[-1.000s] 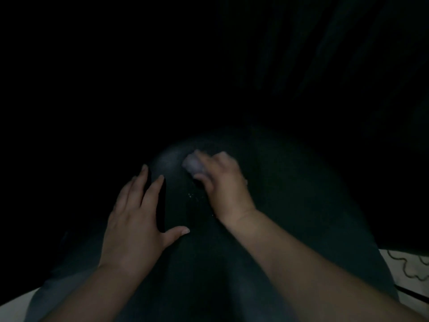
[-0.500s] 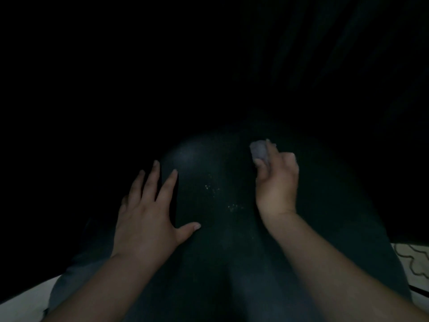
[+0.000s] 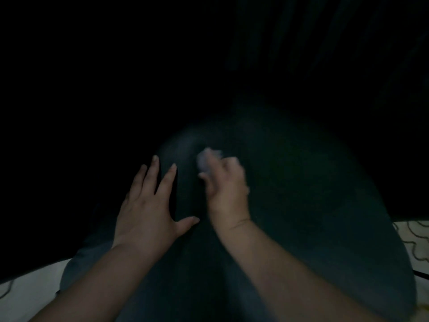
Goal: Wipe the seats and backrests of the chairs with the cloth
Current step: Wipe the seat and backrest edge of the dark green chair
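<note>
The scene is very dark. A dark rounded chair surface point(image 3: 301, 187) fills the middle; I cannot tell whether it is the seat or the backrest. My right hand point(image 3: 228, 189) presses a small pale bunched cloth point(image 3: 205, 160) against its upper left part, and the hand is blurred by motion. My left hand point(image 3: 148, 205) lies flat on the chair's left side with fingers spread and thumb out, holding nothing.
Pale floor shows at the bottom left point(image 3: 27, 296) and at the right edge point(image 3: 415, 238), where dark wavy lines cross it. Everything above and around the chair is black and unreadable.
My right hand with the cloth has swept back to the left across the chair, from the upper middle toward my left hand. The left hand stays flat in place.
</note>
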Demonstrator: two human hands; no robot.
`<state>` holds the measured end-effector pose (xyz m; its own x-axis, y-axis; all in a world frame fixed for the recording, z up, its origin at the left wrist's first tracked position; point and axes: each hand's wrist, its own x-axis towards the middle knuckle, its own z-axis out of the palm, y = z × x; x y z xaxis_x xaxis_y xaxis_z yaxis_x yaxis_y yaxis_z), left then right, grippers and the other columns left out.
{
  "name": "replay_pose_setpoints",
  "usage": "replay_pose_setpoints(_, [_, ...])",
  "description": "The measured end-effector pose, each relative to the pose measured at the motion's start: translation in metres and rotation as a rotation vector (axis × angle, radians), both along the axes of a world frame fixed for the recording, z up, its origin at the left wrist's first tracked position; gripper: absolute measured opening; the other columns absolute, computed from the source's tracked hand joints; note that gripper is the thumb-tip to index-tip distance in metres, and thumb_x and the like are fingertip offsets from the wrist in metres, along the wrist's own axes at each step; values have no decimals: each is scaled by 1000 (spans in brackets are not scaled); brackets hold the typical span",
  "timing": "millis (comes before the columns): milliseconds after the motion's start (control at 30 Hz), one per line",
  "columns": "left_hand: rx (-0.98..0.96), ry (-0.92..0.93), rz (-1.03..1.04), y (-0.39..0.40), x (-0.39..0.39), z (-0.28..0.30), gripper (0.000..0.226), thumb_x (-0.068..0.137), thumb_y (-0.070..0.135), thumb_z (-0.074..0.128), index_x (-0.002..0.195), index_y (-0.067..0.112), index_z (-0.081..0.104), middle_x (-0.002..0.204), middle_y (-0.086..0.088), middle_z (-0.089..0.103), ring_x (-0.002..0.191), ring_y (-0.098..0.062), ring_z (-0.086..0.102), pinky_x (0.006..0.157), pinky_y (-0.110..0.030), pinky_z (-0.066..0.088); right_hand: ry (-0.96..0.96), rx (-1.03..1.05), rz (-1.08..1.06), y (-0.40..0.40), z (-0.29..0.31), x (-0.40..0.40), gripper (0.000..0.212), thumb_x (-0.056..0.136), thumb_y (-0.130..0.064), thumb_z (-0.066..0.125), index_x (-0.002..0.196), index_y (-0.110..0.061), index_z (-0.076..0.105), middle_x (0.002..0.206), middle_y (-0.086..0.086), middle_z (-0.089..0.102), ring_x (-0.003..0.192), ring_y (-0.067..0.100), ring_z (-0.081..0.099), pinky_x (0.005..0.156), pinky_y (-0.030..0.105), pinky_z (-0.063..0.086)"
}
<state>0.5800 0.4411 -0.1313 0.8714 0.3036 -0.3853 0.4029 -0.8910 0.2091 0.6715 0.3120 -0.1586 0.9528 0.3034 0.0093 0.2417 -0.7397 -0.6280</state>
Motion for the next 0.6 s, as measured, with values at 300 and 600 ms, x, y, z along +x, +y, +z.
replay_pose_setpoints(300, [4, -35, -2, -6, -12, -1, 118, 65, 83, 53, 155, 31, -4, 162, 2, -18, 149, -20, -10, 121, -38, 16, -97, -129, -237, -70, -11, 35, 37, 92, -21, 50, 129, -22, 54, 115, 12, 52, 105, 29, 49, 82, 30, 37])
replay_pose_setpoints(600, [12, -67, 11, -12, -14, -4, 116, 66, 80, 57, 156, 28, 5, 164, -2, -10, 149, -23, -5, 120, -39, 14, -102, -75, -163, -99, -11, 14, 40, 93, -20, 50, 132, -27, 53, 118, 14, 51, 104, 28, 49, 85, 23, 36])
